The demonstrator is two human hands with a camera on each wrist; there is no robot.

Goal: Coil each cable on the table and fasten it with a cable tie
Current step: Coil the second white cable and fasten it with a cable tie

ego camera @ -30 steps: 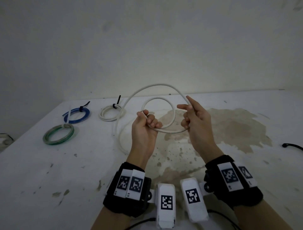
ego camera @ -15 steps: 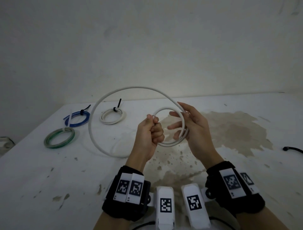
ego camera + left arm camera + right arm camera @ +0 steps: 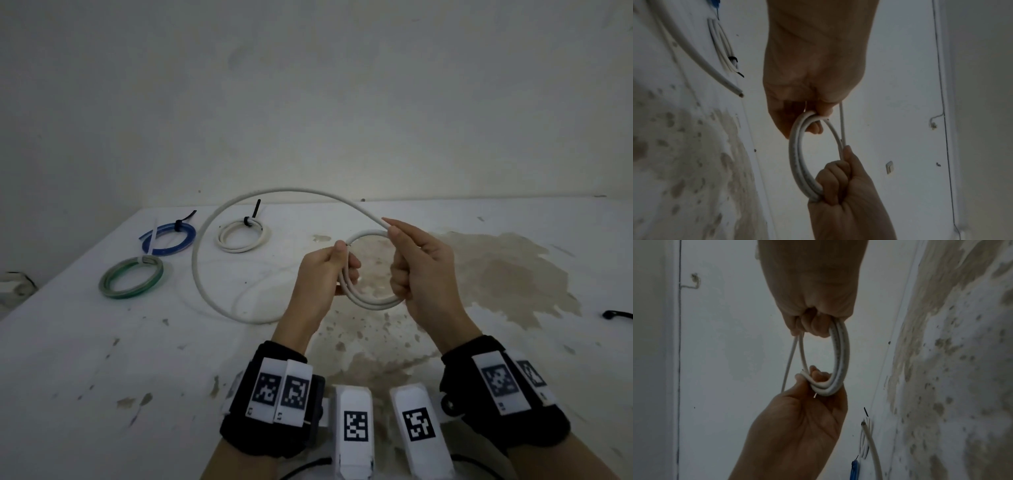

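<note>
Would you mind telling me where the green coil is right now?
In the head view, the green coil lies flat at the table's far left, just in front of the blue coil.

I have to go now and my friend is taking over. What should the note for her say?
Left hand grips one side of the white cable's small coil; right hand grips the other side and pinches the incoming strand.
A big loose loop is unwound, its tail end above the table.
Done: blue coil, green coil and white coil, each tied.
Left: wind in the loop, then tie it. A black cable tie may lie at the right edge.
</note>
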